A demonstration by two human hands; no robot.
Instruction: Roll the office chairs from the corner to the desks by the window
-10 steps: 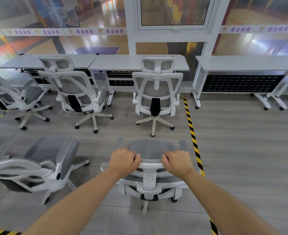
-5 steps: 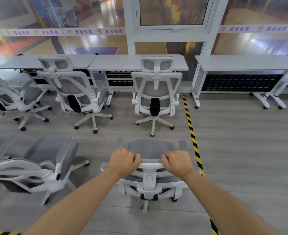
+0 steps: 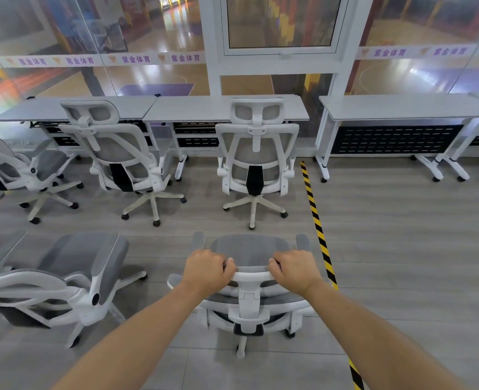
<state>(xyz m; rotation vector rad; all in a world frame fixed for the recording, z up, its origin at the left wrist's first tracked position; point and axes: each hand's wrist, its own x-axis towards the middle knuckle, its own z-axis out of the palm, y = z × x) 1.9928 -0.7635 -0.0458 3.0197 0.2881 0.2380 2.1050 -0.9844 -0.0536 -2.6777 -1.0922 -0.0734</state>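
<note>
Atop the white plastic headrest bar of a grey mesh office chair, the left hand and right hand curl tight, set apart. Its seat faces a parked white-framed chair and grey-topped desks, with yellow-black floor tape just right.

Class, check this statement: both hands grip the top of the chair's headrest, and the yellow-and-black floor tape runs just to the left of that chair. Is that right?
Not quite. In the head view the left hand and right hand do grip the top of the chair's headrest, but the yellow-and-black floor tape runs just to the right of that chair, not the left.
</note>
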